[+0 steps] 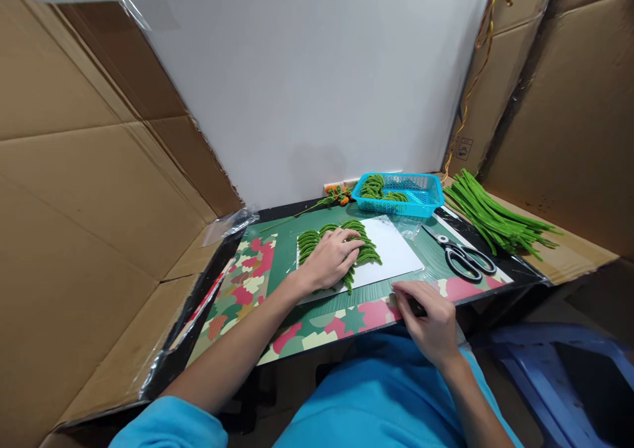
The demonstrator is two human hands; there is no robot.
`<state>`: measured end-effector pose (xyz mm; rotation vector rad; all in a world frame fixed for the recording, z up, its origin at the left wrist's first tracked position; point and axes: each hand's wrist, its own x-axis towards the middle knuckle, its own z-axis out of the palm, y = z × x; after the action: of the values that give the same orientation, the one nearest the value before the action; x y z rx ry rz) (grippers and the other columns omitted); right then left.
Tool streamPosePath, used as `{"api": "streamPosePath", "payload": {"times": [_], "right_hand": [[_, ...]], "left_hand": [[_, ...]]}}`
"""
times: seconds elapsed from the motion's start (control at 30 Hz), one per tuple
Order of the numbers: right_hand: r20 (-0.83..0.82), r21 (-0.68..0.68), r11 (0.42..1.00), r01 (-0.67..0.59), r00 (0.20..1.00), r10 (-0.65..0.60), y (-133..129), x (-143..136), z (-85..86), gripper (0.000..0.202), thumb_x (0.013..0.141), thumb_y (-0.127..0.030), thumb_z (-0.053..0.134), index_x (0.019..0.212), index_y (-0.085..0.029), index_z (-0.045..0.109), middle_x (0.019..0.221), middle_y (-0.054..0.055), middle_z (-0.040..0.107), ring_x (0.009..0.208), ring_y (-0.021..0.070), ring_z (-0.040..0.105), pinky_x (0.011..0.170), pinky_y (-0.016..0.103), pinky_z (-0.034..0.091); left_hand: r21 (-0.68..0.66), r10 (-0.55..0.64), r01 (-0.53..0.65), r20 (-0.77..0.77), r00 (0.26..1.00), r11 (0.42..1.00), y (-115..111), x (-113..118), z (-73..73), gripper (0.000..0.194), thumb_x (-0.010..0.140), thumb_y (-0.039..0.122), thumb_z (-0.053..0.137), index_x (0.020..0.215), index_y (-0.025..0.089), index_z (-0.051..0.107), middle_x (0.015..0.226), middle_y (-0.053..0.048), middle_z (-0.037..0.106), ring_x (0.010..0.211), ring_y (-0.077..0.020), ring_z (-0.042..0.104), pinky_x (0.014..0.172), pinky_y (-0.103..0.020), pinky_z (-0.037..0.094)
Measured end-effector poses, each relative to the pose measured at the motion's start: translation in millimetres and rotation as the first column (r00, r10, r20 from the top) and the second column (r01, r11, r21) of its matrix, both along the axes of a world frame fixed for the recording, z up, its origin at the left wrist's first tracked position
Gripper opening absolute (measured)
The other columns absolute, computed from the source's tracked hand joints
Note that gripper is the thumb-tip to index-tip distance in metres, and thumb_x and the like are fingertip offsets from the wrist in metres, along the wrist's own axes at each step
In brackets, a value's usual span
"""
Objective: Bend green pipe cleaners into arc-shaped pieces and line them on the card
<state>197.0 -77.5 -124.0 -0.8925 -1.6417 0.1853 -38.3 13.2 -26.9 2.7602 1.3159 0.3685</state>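
My left hand (331, 260) rests over rows of short, curved green fuzzy pieces (367, 253), which look like bent pipe cleaners. Its fingers are spread and slightly bent, touching the pieces, and part of the rows is hidden beneath it. The pieces lie on a white sheet (396, 253) on a green board. At the board's near edge, my right hand (428, 319) is curled with thumb and fingertips close together. Whatever may be between those fingertips is too small or hidden to make out.
Black-handled scissors (460, 253) lie at the right. Behind the sheet stands a blue plastic basket (421, 197) holding more green pieces. A bundle of long green fuzzy stems (495, 213) lies far right. An orange-flowered stem (327, 200) is at the back. Cardboard walls (99, 170) flank the table.
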Motion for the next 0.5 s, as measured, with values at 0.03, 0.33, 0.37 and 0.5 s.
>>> {"api": "streamPosePath", "payload": {"times": [0.03,0.33,0.37,0.5], "right_hand": [[0.001,-0.001,1.0,-0.001,1.0,0.001,0.1,0.0,-0.1,0.019,0.1,-0.01,0.063,0.108,-0.024,0.074,0.095,0.004,0.08,0.085,0.0204,0.077,0.076,0.031,0.061],[0.008,0.008,1.0,0.005,1.0,-0.005,1.2,0.3,-2.3,0.02,0.099,-0.009,0.064,0.109,-0.024,0.073,0.096,0.004,0.08,0.087,0.0201,0.077,0.077,0.031,0.06],[0.01,0.008,1.0,0.006,1.0,-0.006,1.2,0.2,-2.4,0.02,0.099,-0.009,0.064,0.109,-0.024,0.073,0.096,0.004,0.08,0.087,0.0197,0.077,0.077,0.031,0.06],[0.015,0.011,1.0,0.004,1.0,-0.005,0.9,-0.3,-1.6,0.019,0.099,-0.009,0.064,0.109,-0.023,0.073,0.095,0.004,0.08,0.086,0.0193,0.077,0.077,0.03,0.06]], "left_hand": [[0.0,-0.006,0.006,-0.018,1.0,1.0,-0.4,0.0,-0.1,0.041,0.111,0.031,0.039,0.136,0.019,0.069,0.145,-0.011,0.063,0.13,-0.0288,0.056,0.112,-0.05,0.038],[0.022,0.013,-0.012,-0.049,0.999,1.0,-2.0,0.8,1.5,0.041,0.112,0.031,0.037,0.134,0.018,0.069,0.139,-0.011,0.067,0.127,-0.027,0.059,0.11,-0.047,0.04],[0.022,0.02,-0.019,-0.05,0.999,1.0,-1.9,1.0,1.7,0.041,0.112,0.031,0.037,0.135,0.018,0.068,0.139,-0.011,0.067,0.126,-0.027,0.06,0.11,-0.047,0.04],[0.008,0.013,-0.013,-0.022,1.0,1.0,-1.6,1.7,1.9,0.042,0.112,0.03,0.038,0.143,0.019,0.063,0.139,-0.01,0.07,0.127,-0.0263,0.061,0.111,-0.047,0.041]]}}
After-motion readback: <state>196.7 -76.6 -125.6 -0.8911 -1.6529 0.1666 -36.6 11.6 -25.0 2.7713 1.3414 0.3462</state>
